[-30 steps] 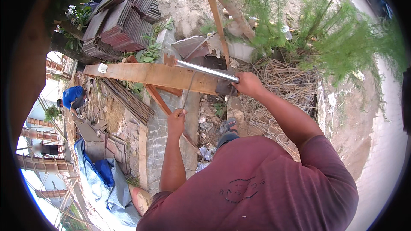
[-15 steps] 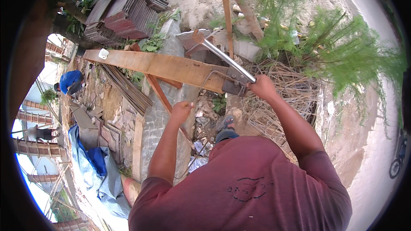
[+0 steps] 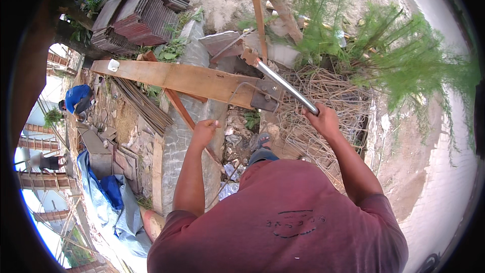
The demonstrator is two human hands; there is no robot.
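My right hand is wrapped round the near end of a rebar bending bar, a shiny steel pipe with a rusty notched head. The bar slants over the right end of a long wooden plank. A dark metal plate with pegs is fixed to that end, and a thin bent steel rod loops beside it. Just nearer than the plank, left of the plate, my left hand is closed with its fingers curled. Whatever it may hold is too small to make out.
Tangled steel wire and rods lie right of the plank under a feathery green bush. Stacked roof tiles stand far left. A blue-grey tarp, rubble and a crouching person in blue are at left.
My right hand has moved right and a little nearer with the bending bar, whose grip end now lies farther from the metal plate. My left hand stays curled in much the same place.
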